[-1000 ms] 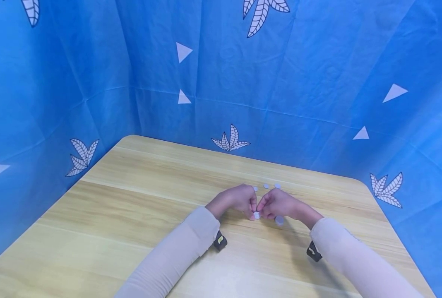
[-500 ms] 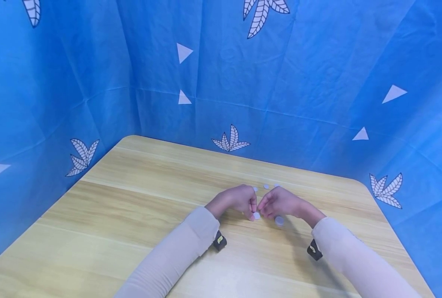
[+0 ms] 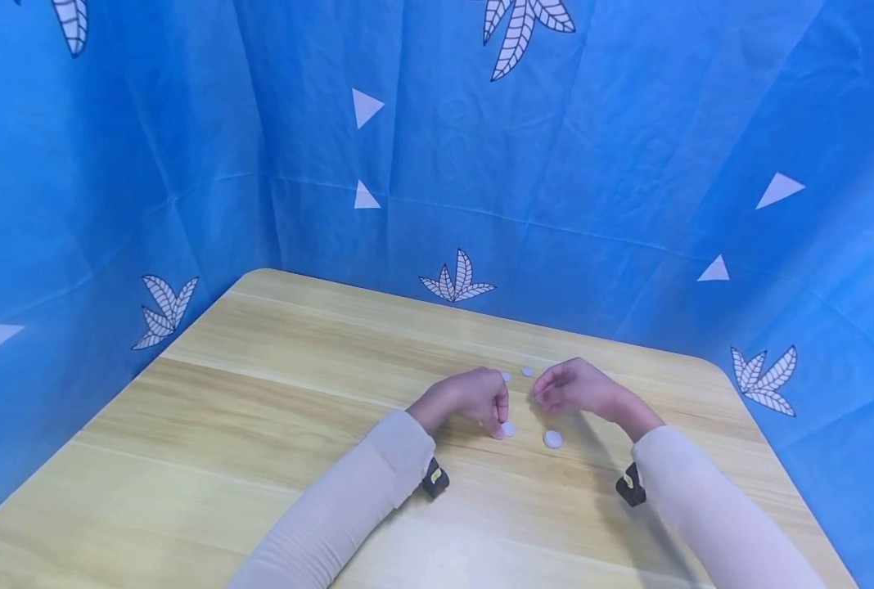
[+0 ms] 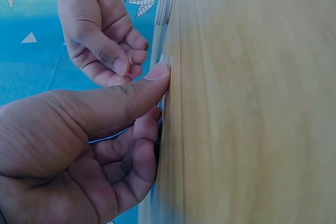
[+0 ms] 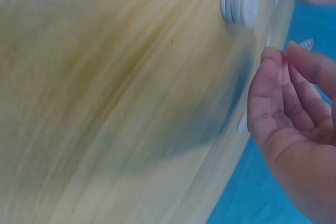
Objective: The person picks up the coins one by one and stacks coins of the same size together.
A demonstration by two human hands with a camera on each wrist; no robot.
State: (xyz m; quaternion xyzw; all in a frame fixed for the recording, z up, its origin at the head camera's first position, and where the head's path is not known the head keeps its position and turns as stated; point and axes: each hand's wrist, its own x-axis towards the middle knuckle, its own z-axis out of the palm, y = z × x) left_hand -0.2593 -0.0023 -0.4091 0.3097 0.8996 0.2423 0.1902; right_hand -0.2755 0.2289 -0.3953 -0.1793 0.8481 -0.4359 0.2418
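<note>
In the head view my left hand (image 3: 474, 397) is low on the table, its thumb and finger pinching at the edge of a small white disc (image 3: 508, 429). The left wrist view has the left thumb tip against the thin pale disc edges (image 4: 165, 59), and the finger behind is partly hidden. My right hand (image 3: 573, 387) hovers to the right, away from that disc, fingers loosely bent. Nothing shows between its fingertips in the right wrist view. A short stack of white discs (image 5: 240, 1) stands on the tabletop, nearer the body than the right hand.
Two flat white discs, a left one (image 3: 506, 376) and a right one (image 3: 527, 371), lie beyond the hands on the wooden table (image 3: 297, 352). A blue patterned curtain (image 3: 555, 204) hangs behind the table's far edge.
My right hand has drawn away from the disc at the left fingertips, moving right and farther back. It now covers another far disc. My left hand has stayed put.
</note>
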